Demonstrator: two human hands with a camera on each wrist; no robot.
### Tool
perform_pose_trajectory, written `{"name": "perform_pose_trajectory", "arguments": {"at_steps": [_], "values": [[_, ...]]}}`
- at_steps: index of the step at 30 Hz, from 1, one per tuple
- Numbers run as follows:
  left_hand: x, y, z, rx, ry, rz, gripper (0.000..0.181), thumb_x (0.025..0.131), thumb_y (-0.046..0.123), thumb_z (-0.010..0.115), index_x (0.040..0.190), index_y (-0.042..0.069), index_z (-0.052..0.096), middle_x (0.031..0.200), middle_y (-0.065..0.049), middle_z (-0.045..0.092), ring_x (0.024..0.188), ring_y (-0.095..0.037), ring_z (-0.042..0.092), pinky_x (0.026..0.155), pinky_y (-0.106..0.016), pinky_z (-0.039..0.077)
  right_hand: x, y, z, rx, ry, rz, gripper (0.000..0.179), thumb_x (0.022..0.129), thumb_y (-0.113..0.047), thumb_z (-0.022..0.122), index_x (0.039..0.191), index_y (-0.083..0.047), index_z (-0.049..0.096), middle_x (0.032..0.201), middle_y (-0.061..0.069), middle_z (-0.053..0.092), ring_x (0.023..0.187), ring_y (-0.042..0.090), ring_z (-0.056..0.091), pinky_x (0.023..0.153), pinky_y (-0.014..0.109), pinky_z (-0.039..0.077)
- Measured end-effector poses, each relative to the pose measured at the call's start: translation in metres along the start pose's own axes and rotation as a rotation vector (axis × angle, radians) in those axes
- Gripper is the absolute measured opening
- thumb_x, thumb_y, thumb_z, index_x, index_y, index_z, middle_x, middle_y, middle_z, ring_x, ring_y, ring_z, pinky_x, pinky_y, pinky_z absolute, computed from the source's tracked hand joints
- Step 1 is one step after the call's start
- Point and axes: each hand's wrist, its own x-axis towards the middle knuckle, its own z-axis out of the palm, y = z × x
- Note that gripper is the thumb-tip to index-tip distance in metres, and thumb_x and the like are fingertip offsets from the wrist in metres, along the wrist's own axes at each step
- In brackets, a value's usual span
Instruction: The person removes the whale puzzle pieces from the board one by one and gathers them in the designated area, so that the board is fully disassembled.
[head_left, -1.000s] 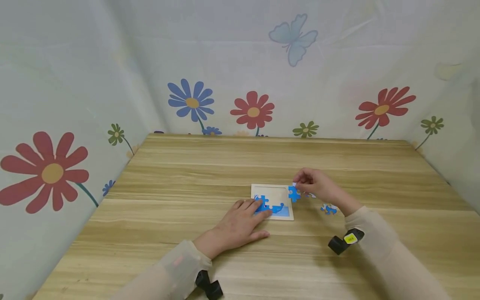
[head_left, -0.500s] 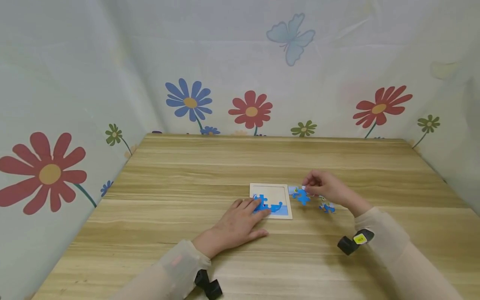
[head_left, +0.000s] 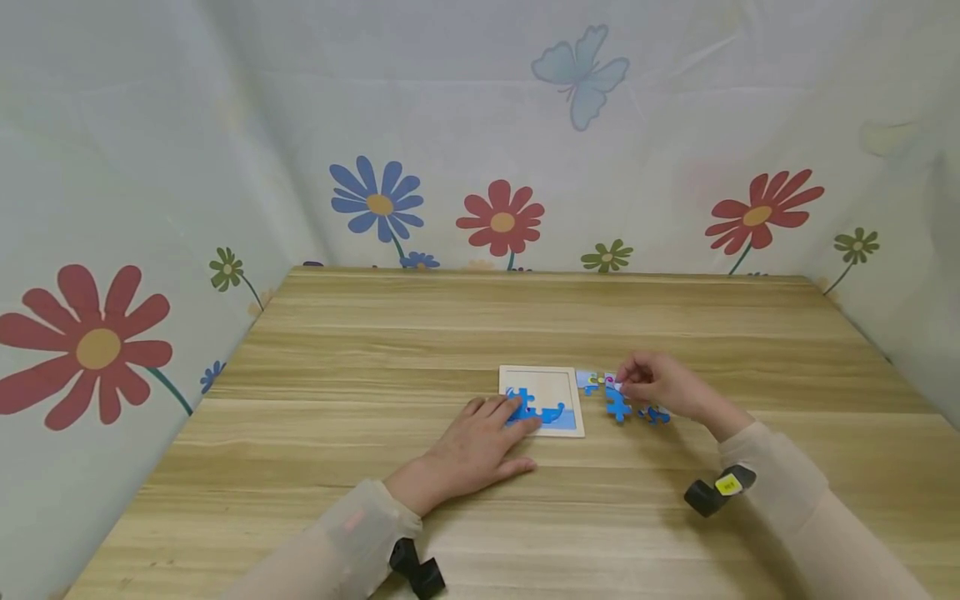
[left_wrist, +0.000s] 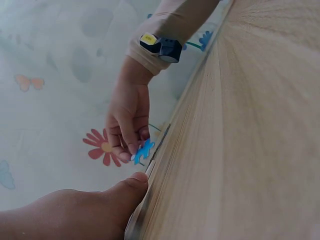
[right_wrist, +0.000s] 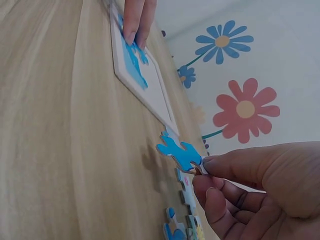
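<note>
Grip: right hand (head_left: 660, 385) pinching a blue puzzle piece (head_left: 618, 405) by one end, raised right of the tray (head_left: 552, 387), seemingly to leave its knobbed edges uncovered; left hand (head_left: 472, 450) laid flat, fingers extended over fitted pieces (head_left: 551, 414), probably steadying them
Table (head_left: 420, 333): wood-grained, broad room far and left
Tray: square, raised rim as boundary, bare base at far side
Fitted pieces: near and left inside tray
Loose pieces (head_left: 657, 415): right of tray, crowding that side

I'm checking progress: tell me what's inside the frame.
Blue puzzle pieces along the near and left sides of the frame, bare board beyond; what lies under the left hand is hidden.
</note>
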Motion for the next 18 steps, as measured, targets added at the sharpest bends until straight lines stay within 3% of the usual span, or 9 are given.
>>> {"name": "perform_pose_trajectory", "arguments": {"at_steps": [9,18], "values": [[0.0,0.0,0.0,0.001,0.002,0.0,0.056,0.094,0.058,0.046,0.141,0.026,0.049,0.146,-0.009,0.047,0.135,-0.028,0.043,0.108,-0.048,0.038,-0.001,0.009,0.004,-0.065,0.008,0.035,0.009,0.09,-0.002,0.06,0.097,0.004,0.06,0.082,0.007,0.061,0.072,0.013,0.052,0.061,0.021,0.046],[0.0,-0.001,0.002,0.013,0.027,0.008,0.056,0.094,0.058,0.047,0.139,0.027,0.05,0.144,-0.008,0.049,0.133,-0.028,0.046,0.106,-0.046,0.04,-0.005,0.013,0.005,-0.119,0.033,-0.005,0.005,0.09,-0.002,0.062,0.094,0.001,0.062,0.079,0.005,0.061,0.07,0.01,0.052,0.061,0.02,0.044]]}}
